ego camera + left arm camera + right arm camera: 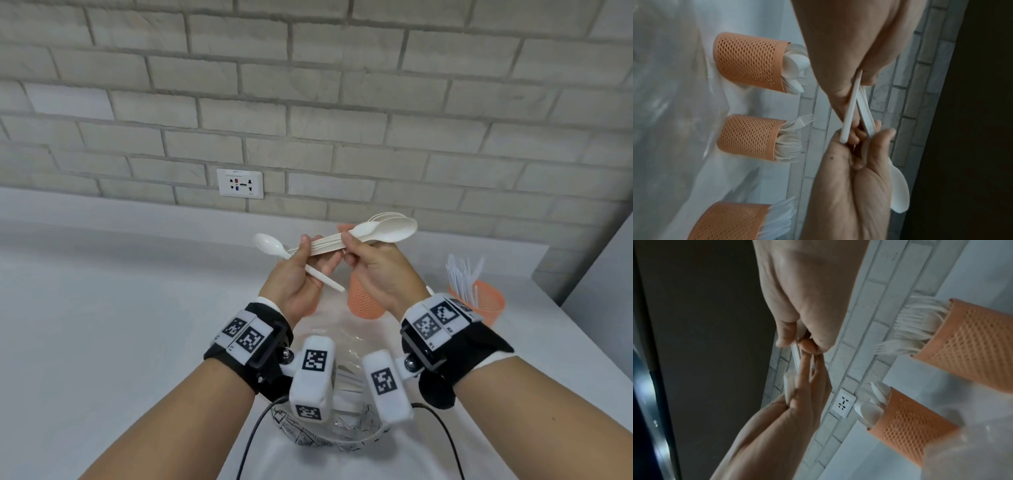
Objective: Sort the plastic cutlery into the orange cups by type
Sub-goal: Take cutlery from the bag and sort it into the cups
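Both hands are raised above the table over a bundle of white plastic spoons (387,230). My right hand (349,240) grips the bundle just behind the bowls, which point right. My left hand (315,255) pinches a single white spoon (269,244), bowl to the left and handle slanting down-right, with its thumb on the bundle's handle ends. Three orange mesh cups stand below. The spoon cup (748,61) and fork cup (750,138) show in both wrist views, and the knife cup (479,303) stands at the right. The spoon cup (908,423) lies nearest the wall socket.
A crumpled clear plastic bag (342,387) with more white cutlery lies on the white table (120,325) under my wrists. The brick wall with a socket (240,183) runs along the back. The table's right edge is close beside the knife cup.
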`<state>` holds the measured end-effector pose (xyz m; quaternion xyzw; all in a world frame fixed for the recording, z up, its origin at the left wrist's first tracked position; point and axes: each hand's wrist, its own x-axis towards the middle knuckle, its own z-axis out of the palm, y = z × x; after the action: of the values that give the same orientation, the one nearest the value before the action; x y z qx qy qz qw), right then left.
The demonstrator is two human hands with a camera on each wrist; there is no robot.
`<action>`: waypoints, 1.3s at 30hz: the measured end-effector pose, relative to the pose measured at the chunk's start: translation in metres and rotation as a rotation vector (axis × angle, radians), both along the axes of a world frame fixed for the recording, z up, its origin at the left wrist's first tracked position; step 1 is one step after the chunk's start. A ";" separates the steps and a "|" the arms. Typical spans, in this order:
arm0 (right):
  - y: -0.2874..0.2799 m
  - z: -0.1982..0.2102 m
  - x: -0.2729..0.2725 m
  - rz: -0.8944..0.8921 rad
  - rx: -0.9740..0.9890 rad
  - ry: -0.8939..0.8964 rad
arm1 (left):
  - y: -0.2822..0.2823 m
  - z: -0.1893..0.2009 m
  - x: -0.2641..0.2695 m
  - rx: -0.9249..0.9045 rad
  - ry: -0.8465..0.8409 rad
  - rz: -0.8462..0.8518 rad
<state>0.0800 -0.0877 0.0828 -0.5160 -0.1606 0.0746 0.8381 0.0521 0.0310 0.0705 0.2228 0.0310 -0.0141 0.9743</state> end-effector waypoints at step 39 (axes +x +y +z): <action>0.074 -0.043 0.088 -0.231 -0.414 -0.215 | 0.079 -0.073 0.087 1.570 -0.104 0.054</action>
<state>0.1677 -0.0137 0.0398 -0.6964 -0.1700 -0.0458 0.6958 0.1392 0.1104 -0.0020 0.8454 -0.0081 0.0462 0.5321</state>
